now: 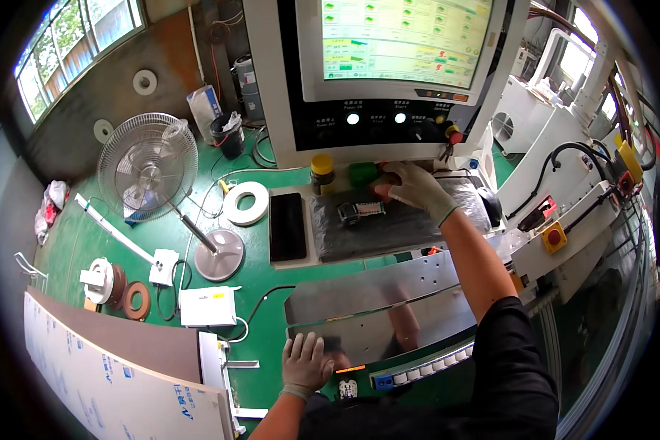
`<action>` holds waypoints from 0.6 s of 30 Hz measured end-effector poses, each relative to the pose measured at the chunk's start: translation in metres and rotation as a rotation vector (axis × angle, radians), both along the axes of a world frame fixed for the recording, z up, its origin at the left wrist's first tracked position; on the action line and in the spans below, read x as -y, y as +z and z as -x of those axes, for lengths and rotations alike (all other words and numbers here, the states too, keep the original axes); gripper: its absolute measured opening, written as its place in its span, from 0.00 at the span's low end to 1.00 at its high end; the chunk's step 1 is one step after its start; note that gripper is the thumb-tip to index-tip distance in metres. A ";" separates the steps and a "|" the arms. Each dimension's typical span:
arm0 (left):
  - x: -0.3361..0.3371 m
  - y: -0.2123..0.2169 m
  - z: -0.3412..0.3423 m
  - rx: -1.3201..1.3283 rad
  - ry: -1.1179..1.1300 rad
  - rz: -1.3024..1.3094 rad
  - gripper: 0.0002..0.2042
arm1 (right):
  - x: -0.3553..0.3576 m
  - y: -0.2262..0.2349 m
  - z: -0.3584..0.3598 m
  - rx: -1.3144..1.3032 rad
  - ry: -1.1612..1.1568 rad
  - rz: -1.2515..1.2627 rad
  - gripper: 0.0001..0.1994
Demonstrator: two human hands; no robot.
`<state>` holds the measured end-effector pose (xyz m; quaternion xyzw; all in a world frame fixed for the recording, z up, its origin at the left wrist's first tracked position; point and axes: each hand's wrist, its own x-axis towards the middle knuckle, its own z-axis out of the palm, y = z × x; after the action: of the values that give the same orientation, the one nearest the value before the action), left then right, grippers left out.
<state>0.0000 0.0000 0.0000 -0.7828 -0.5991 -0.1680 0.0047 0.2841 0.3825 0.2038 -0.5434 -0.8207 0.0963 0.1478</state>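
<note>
My left hand [306, 364], in a pale glove, lies with fingers stretched out over the near left end of a shiny metal plate [374, 330]. My right hand [419, 189], gloved too, reaches to the back of the shelf under the screen. Its fingers curl down at the right end of a green cylindrical thing [361, 174]; whatever is between them is hidden. Left of it stands a dark jar with a yellow lid [322, 174]. In front lies a small cutter-like tool [361, 212] on a dark plastic-wrapped pad [374, 233]. A black phone [287, 227] lies at the shelf's left.
A machine cabinet with a lit screen [407, 40] and a red knob [454, 136] rises behind the shelf. Left are a standing fan [148, 167], a white ring roll [246, 204], a white box [207, 306] and stacked panels [125, 367]. Cables cross the green floor.
</note>
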 end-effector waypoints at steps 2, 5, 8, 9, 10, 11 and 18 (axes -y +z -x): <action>0.012 0.011 -0.009 0.029 -0.007 0.042 0.29 | 0.026 0.008 0.004 0.065 -0.031 -0.035 0.31; -0.011 0.002 0.001 0.020 -0.004 0.008 0.29 | 0.007 0.022 0.013 0.030 0.015 0.179 0.31; -0.013 0.003 -0.010 0.058 -0.028 -0.017 0.29 | 0.002 0.006 -0.006 0.043 -0.022 -0.192 0.26; -0.011 0.003 -0.008 0.058 -0.028 -0.028 0.28 | 0.008 0.010 -0.003 0.008 -0.005 -0.246 0.23; -0.011 0.001 -0.002 0.052 -0.018 -0.042 0.28 | 0.020 0.012 0.005 -0.129 0.029 -0.249 0.20; -0.012 0.000 0.003 0.037 -0.004 -0.037 0.28 | 0.030 0.015 0.013 -0.265 0.061 -0.256 0.18; -0.014 -0.001 0.005 0.058 -0.014 -0.018 0.28 | 0.163 -0.098 -0.045 -0.912 -0.066 -0.244 0.10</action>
<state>-0.0055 0.0140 -0.0009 -0.7817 -0.5920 -0.1961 -0.0071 0.3292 0.2191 0.1063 -0.4501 -0.6596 0.2232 0.5591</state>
